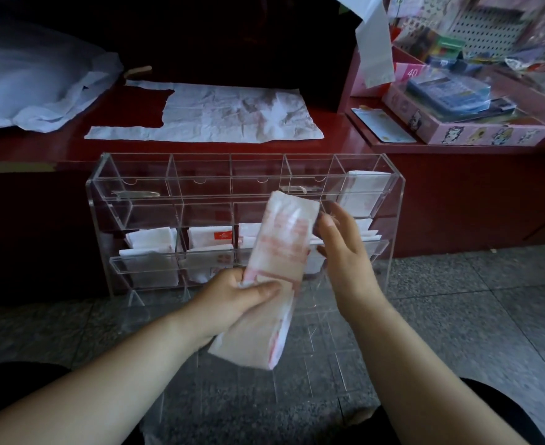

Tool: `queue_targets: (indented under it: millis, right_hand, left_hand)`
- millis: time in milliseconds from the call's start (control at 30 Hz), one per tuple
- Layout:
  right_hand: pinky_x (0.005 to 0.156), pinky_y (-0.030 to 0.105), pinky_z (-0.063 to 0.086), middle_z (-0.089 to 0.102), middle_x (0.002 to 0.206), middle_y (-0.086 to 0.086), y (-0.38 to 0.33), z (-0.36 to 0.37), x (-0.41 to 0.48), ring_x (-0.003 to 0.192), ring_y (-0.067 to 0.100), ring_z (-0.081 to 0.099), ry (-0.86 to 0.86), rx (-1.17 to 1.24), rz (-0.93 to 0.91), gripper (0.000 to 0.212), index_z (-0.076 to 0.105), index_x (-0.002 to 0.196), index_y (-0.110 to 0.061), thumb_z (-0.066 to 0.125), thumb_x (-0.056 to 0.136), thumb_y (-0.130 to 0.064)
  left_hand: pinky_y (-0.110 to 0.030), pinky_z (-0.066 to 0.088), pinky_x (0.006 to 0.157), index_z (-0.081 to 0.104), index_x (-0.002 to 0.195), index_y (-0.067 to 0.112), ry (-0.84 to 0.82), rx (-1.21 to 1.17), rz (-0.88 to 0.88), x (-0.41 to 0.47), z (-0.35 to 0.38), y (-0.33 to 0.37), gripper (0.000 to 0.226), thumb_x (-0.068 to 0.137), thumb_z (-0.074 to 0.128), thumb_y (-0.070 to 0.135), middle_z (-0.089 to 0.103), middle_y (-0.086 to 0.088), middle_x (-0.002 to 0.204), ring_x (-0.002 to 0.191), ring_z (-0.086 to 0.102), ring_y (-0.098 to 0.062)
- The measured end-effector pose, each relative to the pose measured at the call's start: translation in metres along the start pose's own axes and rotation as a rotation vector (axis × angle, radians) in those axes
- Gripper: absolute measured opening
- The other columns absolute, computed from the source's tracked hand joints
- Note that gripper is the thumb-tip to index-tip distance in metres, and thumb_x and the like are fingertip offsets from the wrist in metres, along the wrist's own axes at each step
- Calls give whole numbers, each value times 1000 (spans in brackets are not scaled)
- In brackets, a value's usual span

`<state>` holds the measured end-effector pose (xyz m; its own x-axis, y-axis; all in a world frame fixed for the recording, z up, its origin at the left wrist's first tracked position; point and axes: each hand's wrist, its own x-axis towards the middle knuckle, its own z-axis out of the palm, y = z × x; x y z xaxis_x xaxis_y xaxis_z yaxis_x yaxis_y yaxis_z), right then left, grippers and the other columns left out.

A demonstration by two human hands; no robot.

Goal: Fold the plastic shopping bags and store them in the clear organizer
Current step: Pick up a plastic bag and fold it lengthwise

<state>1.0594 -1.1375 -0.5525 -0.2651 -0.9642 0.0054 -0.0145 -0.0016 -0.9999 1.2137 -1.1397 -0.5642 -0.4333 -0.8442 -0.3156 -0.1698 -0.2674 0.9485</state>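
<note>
1. left hand [242, 293]: grips the folded bag [280, 252] low on the strip. right hand [338, 252]: at its upper edge, pinching or only touching, cannot tell.
2. risk: the slick strip may spring open or slip out.
3. clear organizer [397, 203]: stands on the stone floor [473, 300], lower cells stocked. dividers may snag the strip.
4. red counter [39, 146]: one flat bag [226, 117], still unfolded. pink boxes [476, 131] to the right.

floor [457, 316]: grey speckled tiles | counter [457, 187]: glossy dark red | light: dim
</note>
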Motion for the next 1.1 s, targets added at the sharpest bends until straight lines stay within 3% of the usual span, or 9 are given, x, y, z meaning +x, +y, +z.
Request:
queue_targets:
  millis: [100, 233, 367, 500, 667, 767, 867, 1033, 1100]
  right_hand:
    - [93, 4, 34, 48, 121, -8, 11, 0, -15, 114, 9, 46, 113, -358, -406, 37, 44, 125, -21, 50, 89, -18]
    - [107, 26, 25, 37, 135, -2, 32, 8, -24, 126, 18, 36, -162, -823, -856, 49, 40, 125, -19, 51, 77, -16]
    - [105, 33, 32, 56, 126, 9, 41, 21, -20, 121, 24, 43, -162, -823, -1043, 38, 50, 115, -14, 59, 78, -12]
    - [97, 37, 42, 67, 107, 12, 45, 22, -17, 113, 24, 51, -120, -706, -1102, 22, 54, 98, -13, 63, 77, -10]
    - [100, 36, 42, 67, 110, 10, 46, 25, -24, 114, 21, 52, -200, -652, -1080, 25, 52, 97, -15, 66, 76, -15]
    - [106, 30, 33, 67, 110, 10, 44, 26, -26, 116, 20, 49, -194, -700, -1082, 19, 50, 93, -16, 61, 78, -19]
    - [108, 29, 26, 68, 108, 7, 41, 25, -25, 117, 19, 47, -168, -760, -1086, 14, 48, 92, -17, 55, 79, -16]
    - [102, 32, 31, 69, 103, 3, 39, 24, -25, 115, 17, 48, -99, -804, -1044, 8, 47, 95, -16, 43, 90, -21]
    - [97, 29, 32, 70, 99, 2, 39, 24, -25, 111, 17, 50, -63, -786, -1032, 22, 48, 97, -16, 30, 97, -28]
  left_hand:
    - [-10, 42, 40, 61, 71, 14, 135, -125, -7, 3, -9, 7, 16, 86, 57, 12, 63, 8, 47, 41, 58, -1]
    - [-25, 51, 60, 65, 78, 18, 237, -255, 39, 7, -20, 10, 12, 86, 56, 15, 70, 5, 60, 58, 65, -12]
    - [-29, 50, 64, 66, 80, 19, 235, -312, 62, 4, -22, 8, 16, 89, 53, 18, 71, 5, 64, 64, 66, -12]
    - [-14, 51, 57, 65, 81, 18, 206, -324, 91, 1, -21, 10, 19, 91, 49, 20, 70, 9, 63, 60, 66, -2]
    - [-30, 56, 62, 65, 90, 11, 104, -520, -15, 5, -28, 14, 24, 90, 47, 26, 72, -7, 76, 66, 68, -19]
    - [-26, 56, 60, 65, 98, 10, 104, -524, -16, 7, -29, 14, 27, 91, 45, 27, 73, -6, 77, 64, 69, -16]
    - [-18, 53, 51, 65, 94, 12, 147, -472, 34, 3, -28, 14, 24, 93, 44, 24, 72, -1, 70, 59, 68, -12]
    - [-27, 57, 59, 64, 94, 12, 111, -542, 30, 3, -28, 13, 20, 93, 44, 17, 74, -5, 80, 70, 70, -17]
    - [-23, 57, 59, 64, 93, 11, 77, -542, 49, 2, -27, 13, 18, 90, 46, 13, 74, -4, 80, 69, 70, -15]
